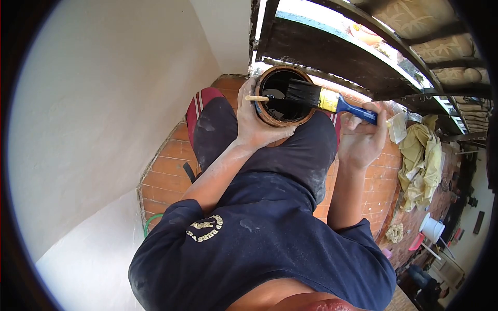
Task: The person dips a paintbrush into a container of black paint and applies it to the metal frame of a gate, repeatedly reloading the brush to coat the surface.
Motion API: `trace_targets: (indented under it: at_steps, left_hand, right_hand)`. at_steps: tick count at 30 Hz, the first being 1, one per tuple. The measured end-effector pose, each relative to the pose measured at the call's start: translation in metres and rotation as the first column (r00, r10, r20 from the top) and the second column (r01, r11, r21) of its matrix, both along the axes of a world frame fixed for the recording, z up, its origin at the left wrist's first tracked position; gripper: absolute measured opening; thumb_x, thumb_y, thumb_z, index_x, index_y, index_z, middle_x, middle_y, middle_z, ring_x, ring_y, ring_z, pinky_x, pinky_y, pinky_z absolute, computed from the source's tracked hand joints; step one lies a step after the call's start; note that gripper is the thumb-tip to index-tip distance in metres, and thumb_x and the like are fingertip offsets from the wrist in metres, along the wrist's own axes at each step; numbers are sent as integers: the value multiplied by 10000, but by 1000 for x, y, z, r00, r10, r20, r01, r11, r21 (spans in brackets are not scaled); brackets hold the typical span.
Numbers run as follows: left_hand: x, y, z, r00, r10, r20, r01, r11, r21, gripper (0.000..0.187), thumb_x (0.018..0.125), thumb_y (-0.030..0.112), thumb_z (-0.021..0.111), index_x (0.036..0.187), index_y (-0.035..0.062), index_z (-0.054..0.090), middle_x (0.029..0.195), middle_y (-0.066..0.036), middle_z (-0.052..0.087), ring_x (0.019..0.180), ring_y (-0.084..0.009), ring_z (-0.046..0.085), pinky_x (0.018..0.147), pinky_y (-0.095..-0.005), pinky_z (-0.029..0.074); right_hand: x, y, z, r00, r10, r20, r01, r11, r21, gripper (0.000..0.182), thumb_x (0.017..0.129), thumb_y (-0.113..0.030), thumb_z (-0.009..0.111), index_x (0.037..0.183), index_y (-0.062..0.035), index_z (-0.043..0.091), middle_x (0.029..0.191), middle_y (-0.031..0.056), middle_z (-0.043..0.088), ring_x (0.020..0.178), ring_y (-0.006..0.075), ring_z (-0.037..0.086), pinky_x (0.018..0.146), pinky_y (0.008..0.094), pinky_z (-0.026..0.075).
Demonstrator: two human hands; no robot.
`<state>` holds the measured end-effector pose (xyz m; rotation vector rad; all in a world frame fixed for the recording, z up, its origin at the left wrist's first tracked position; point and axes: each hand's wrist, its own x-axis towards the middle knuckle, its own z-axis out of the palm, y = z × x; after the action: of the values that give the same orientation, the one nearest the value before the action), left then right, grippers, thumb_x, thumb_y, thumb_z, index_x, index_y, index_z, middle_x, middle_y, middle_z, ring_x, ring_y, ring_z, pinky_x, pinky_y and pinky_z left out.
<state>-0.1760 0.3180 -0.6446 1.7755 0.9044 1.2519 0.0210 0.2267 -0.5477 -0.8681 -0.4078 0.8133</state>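
Note:
A round brown-rimmed pot [280, 124] of dark liquid rests against the fingers and palm of my left hand [252, 123], held above my lap. A thin wooden stick [257, 98] pokes out over its rim on the left. My right hand [364, 136] grips the blue handle of a paintbrush [329, 100] with a yellow band. The brush's black, wet-looking bristles lie across the pot's opening, overlapping the dark liquid in this view.
Ahead stands a dark metal gate [332, 49] with bars. A pale wall [104, 103] rises on the left. Crumpled yellowish cloth [419, 160] lies on the tiled floor [174, 168] to the right, with a white bucket [431, 228] farther off. A person [423, 287] is at lower right.

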Motion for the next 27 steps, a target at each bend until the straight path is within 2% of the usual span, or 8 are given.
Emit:
trace_targets:
  at_steps: [3, 7, 10, 12, 16, 21, 24, 27]
  left_hand:
    - [2, -2, 1, 1000, -15, -13, 15, 1000, 23, 1274, 545, 289, 1028, 1511, -62, 276, 1405, -186, 520, 1313, -281, 559, 1129, -417, 457]
    - [4, -4, 8, 1000, -15, 27, 14, 999, 52, 1280, 525, 286, 1031, 1509, -59, 289, 1405, -189, 524, 1318, -289, 555, 1135, -429, 450]
    - [6, -3, 15, 995, 55, -78, -47, 994, 98, 1270, 511, 279, 1028, 1509, -39, 310, 1413, -183, 524, 1325, -297, 549, 1138, -437, 446]
    - [14, -6, 22, 998, 26, 50, -27, 1000, 10, 1088, 535, 317, 996, 1433, 8, 465, 1332, -198, 583, 1261, -390, 569, 1114, -479, 437]
    - [13, 6, 24, 1000, 11, 27, -12, 999, 38, 1170, 514, 266, 1016, 1468, 1, 391, 1366, -154, 567, 1305, -280, 568, 1122, -428, 458]
    - [16, 19, 31, 998, -52, 45, 52, 999, 0, 1141, 520, 278, 1026, 1434, -13, 407, 1346, -155, 565, 1265, -260, 583, 1110, -416, 463]
    - [18, 24, 41, 997, -48, 67, 48, 999, 16, 1130, 535, 379, 1008, 1425, -8, 430, 1357, -196, 528, 1266, -367, 549, 1095, -469, 447]
    - [20, 29, 59, 993, -60, 104, 57, 998, 31, 1121, 540, 396, 1005, 1418, -2, 433, 1331, -191, 539, 1265, -360, 549, 1091, -464, 449]
  right_hand:
    - [1, 0, 11, 928, 35, 371, -3, 996, -86, 446, 1131, -323, 345, 1153, 44, 598, 700, 112, 604, 701, 197, 571, 759, 354, 467]
    - [1, -3, 15, 759, 31, 651, 3, 999, -52, 394, 1120, -297, 405, 1132, 52, 587, 875, 132, 643, 682, 188, 637, 710, 307, 509]
    - [-3, -2, 26, 771, 155, 618, -99, 987, -124, 353, 1100, -261, 459, 1093, 54, 619, 872, 111, 668, 706, 134, 632, 692, 257, 489]
    - [3, -5, 32, 655, 207, 726, -156, 978, -138, 336, 1096, -251, 471, 1082, 44, 630, 978, 128, 667, 707, 138, 640, 689, 273, 513]
    - [15, 2, 36, 804, 161, 573, -145, 987, -73, 368, 1105, -291, 458, 1073, 33, 629, 894, 94, 664, 710, 130, 644, 689, 270, 516]
    - [23, 21, 53, 858, 59, 510, -72, 997, 5, 389, 1108, -339, 469, 1057, 14, 625, 843, 101, 659, 657, 133, 639, 653, 256, 490]
    - [32, 31, 64, 881, 51, 470, -73, 997, 28, 379, 1107, -332, 475, 1045, 10, 627, 809, 98, 650, 632, 141, 640, 635, 261, 484]
    - [29, 36, 82, 900, 49, 433, -72, 997, 37, 330, 1087, -294, 500, 1021, 2, 633, 744, 88, 636, 613, 151, 636, 632, 256, 477]
